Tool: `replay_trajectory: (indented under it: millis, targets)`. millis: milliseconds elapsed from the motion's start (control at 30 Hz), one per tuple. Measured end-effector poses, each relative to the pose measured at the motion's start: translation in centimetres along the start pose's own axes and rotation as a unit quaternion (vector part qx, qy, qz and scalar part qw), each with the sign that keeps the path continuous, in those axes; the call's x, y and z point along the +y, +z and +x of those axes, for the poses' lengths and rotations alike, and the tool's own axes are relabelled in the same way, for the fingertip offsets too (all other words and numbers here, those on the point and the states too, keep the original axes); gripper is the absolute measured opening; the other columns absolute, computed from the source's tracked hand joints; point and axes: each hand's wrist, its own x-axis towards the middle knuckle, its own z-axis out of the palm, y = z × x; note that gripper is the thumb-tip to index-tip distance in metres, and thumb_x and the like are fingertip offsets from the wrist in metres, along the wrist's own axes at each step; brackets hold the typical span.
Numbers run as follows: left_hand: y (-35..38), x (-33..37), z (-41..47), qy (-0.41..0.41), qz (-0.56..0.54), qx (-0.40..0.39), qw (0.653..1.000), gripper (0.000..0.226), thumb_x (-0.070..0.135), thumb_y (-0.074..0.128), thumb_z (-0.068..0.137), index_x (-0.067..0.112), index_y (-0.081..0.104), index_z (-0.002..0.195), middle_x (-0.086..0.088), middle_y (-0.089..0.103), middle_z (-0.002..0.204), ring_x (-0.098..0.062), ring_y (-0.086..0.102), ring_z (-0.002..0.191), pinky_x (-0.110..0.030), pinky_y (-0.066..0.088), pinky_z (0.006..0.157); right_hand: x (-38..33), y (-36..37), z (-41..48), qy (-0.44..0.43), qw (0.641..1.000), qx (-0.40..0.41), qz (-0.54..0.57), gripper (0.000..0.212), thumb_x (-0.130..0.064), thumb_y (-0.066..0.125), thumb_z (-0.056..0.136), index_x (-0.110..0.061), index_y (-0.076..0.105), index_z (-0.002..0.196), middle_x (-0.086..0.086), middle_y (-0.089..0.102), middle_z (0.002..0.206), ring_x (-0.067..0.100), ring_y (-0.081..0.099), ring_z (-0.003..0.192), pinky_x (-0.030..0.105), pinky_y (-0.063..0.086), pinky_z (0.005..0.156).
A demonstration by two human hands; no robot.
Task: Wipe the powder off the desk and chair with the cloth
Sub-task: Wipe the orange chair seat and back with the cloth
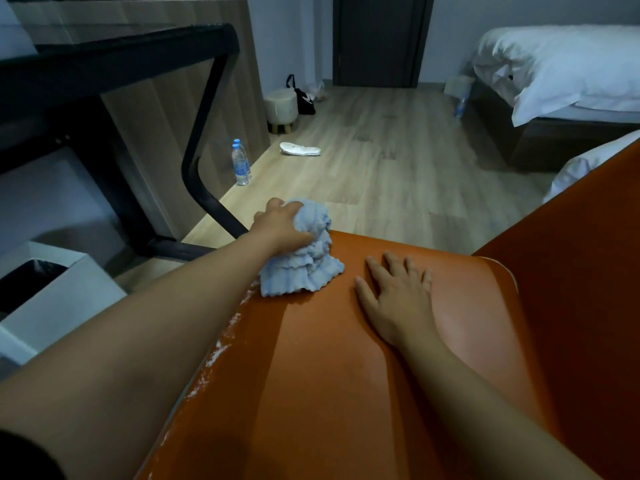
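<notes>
Dim light fills a bedroom with a pale wooden floor (pixel 381 161), where a person leans over an orange chair (pixel 346 375) beside a black-framed desk (pixel 121 60). Their left hand (pixel 280 230) has its fingers (pixel 304 237) clamped on a bunched blue cloth (pixel 304 268), which rests on the seat at its far left corner, spilling down below those fingers. Their right hand (pixel 398 299) lies flat on the seat, fingers slightly apart, holding nothing, just beside the cloth. As I judge it, the chair is partly done: the seat between and behind the two hands looks clean and glossy, while a streak of white powder (pixel 221 344) clings to the left edge, running back from the cloth towards the person. Whether the desk top is wiped I cannot tell, since only its underside and frame show. Beyond the fingers, two water bottles (pixel 240 164) stand on the floor by the desk leg, a white slipper (pixel 299 149) lies further out, and a small stool (pixel 281 107) sits near a dark door (pixel 377 39). Off to the right stands a bed (pixel 561 64) with white linen.
</notes>
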Motion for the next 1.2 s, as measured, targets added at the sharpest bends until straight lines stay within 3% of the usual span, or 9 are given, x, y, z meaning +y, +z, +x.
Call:
replay_trajectory:
  millis: [100,300,500,667,833,1200]
  targets:
    - [1.0,-1.0,0.8,-0.036,-0.050,-0.031,0.998,0.095,0.061,0.064,0.071,0.039,0.016,0.149,-0.001,0.013,0.153,-0.032,0.038,0.130,-0.037,0.040,0.095,0.2,0.2,0.1,-0.003,1.000,0.008,0.001,0.062,-0.062,0.026,0.092,-0.035,0.036,0.146,0.001,0.027,0.157,0.031,0.014,0.146,0.056,0.002,0.117]
    - [1.4,-1.5,0.3,-0.041,-0.076,-0.030,0.996,0.094,0.058,0.065,0.072,0.039,0.016,0.149,-0.006,0.021,0.149,-0.031,0.042,0.125,-0.034,0.039,0.080,0.2,0.2,0.1,-0.001,1.000,0.012,-0.007,0.060,-0.062,0.027,0.092,-0.035,0.037,0.145,0.000,0.028,0.156,0.030,0.015,0.146,0.056,0.004,0.117]
    - [1.4,-2.0,-1.8,-0.041,-0.105,-0.027,0.993,0.089,0.052,0.067,0.074,0.035,0.020,0.149,-0.008,0.024,0.144,-0.028,0.046,0.118,-0.033,0.039,0.081,0.0,0.0,-0.1,0.002,1.000,0.011,-0.009,0.058,-0.060,0.030,0.093,-0.034,0.038,0.145,-0.001,0.030,0.155,0.030,0.016,0.146,0.056,0.005,0.117]
    - [1.4,-2.4,-4.1,-0.038,-0.100,-0.028,0.994,0.092,0.052,0.068,0.074,0.034,0.018,0.149,-0.009,0.022,0.145,-0.031,0.045,0.120,-0.037,0.044,0.094,-0.1,-0.2,-0.1,0.003,1.000,0.011,-0.013,0.057,-0.059,0.032,0.093,-0.033,0.040,0.144,0.000,0.031,0.155,0.031,0.018,0.145,0.057,0.007,0.116]
    - [1.5,-2.8,-6.6,-0.032,-0.102,-0.026,0.994,0.090,0.050,0.069,0.073,0.035,0.020,0.147,-0.007,0.021,0.142,-0.023,0.045,0.107,-0.030,0.039,0.084,-0.3,-0.4,-0.2,0.005,1.000,0.009,-0.008,0.056,-0.057,0.033,0.094,-0.033,0.041,0.144,0.000,0.032,0.154,0.031,0.018,0.145,0.057,0.007,0.116]
    - [1.0,-3.2,-12.2,-0.039,-0.091,-0.021,0.995,0.088,0.046,0.069,0.075,0.033,0.019,0.147,-0.006,0.018,0.145,-0.026,0.044,0.120,-0.027,0.035,0.085,-0.7,-1.4,-0.9,0.003,1.000,-0.017,-0.001,0.057,-0.057,0.033,0.095,-0.029,0.042,0.143,0.005,0.033,0.154,0.032,0.019,0.145,0.057,0.007,0.116]
